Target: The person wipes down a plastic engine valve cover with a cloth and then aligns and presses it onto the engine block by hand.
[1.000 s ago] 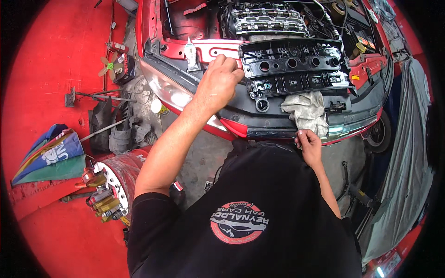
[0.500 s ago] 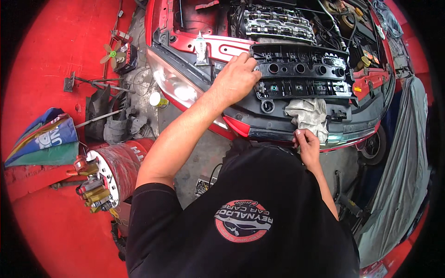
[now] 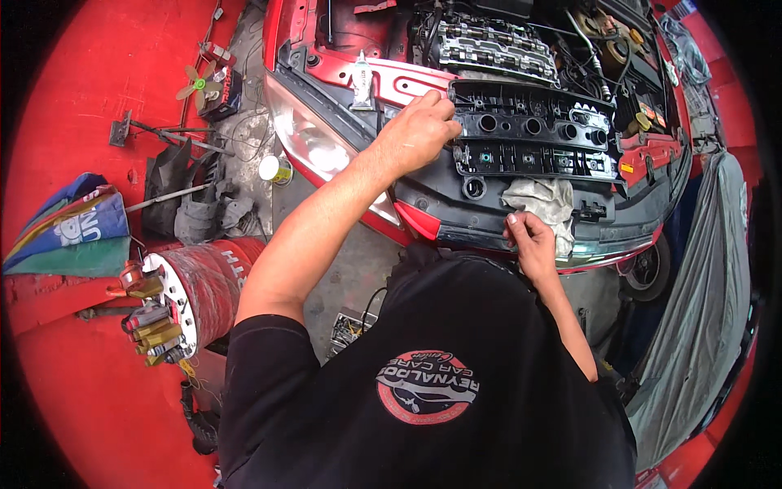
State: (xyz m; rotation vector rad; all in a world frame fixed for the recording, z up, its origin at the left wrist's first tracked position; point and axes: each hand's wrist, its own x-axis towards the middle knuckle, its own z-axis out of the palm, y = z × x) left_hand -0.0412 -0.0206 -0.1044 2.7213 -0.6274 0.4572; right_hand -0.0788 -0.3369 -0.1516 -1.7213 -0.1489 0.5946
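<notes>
An upturned black engine valve cover (image 3: 554,129), with a row of round holes along its middle, lies across the front of the red car's engine bay. My left hand (image 3: 417,134) is closed with its fingers curled at the cover's left end, and the grip's underside is hidden. Below the cover a crumpled grey rag (image 3: 544,198) rests on the black front panel. In front of the rag is my right hand (image 3: 533,242), its thumb and fingers drawn together; whatever may be between them is too small to make out. A white tube (image 3: 362,81) with a pointed nozzle lies on the red crossmember.
Behind the cover the engine's cylinder head (image 3: 497,49) is exposed. A headlight (image 3: 305,134) sits left of my forearm. On the floor stand a yellow-and-white can (image 3: 275,169) and a red drum (image 3: 208,285) with tools around its rim. A grey sheet (image 3: 700,301) hangs at the right.
My right hand has shifted slightly left and up, its thumb now raised. My left hand stays at the valve cover's end. The whole view has moved a little.
</notes>
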